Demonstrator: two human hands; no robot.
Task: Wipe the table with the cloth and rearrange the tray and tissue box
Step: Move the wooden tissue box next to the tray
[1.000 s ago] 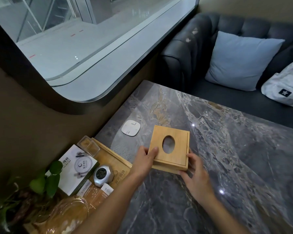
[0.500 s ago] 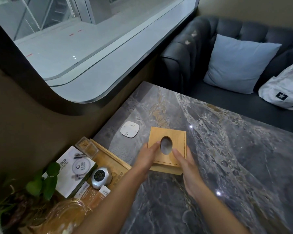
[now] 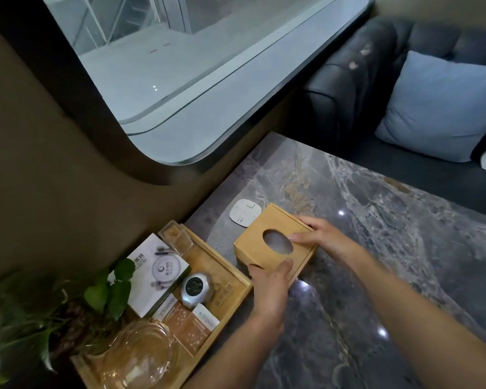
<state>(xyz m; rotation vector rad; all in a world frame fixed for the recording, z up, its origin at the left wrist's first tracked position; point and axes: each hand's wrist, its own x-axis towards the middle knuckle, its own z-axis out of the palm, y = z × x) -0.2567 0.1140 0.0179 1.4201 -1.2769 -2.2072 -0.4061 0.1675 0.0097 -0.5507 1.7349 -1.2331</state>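
A wooden tissue box [image 3: 260,237] with an oval hole in its lid sits on the grey marble table [image 3: 376,248], turned at an angle. My left hand [image 3: 271,282] grips its near corner, thumb on the lid. My right hand [image 3: 320,237] holds its right side, fingers over the lid beside the hole. Just left of the box lies the wooden tray [image 3: 222,273], touching or nearly touching it. No cloth is in view.
The tray carries a white box [image 3: 152,273], a small grey device [image 3: 195,287], packets [image 3: 191,324], a glass bowl [image 3: 141,357] and a leafy plant [image 3: 40,313]. A white square pad [image 3: 244,213] lies behind the tissue box. A dark sofa with a blue cushion [image 3: 443,105] stands beyond the table.
Both hands have turned the tissue box and slid it left, close to the tray. The left hand went to its near corner, the right to its right side.
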